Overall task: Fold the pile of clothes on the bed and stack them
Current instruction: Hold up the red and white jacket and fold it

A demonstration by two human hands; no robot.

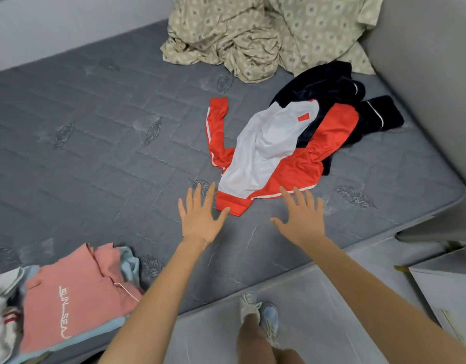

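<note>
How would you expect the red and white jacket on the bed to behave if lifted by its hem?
Probably floppy: the red and white jacket lies crumpled in soft folds. Likely light and slippery, since the fabric looks thin and smooth. Its loose sleeve would probably dangle.

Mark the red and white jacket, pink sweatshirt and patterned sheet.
red and white jacket (263,143): head view, white panel.
pink sweatshirt (95,311): head view, pink front.
patterned sheet (242,35): head view, crumpled middle.

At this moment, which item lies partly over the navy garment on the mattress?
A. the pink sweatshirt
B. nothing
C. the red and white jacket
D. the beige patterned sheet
C: the red and white jacket is draped across the near part of the navy garment.
</note>
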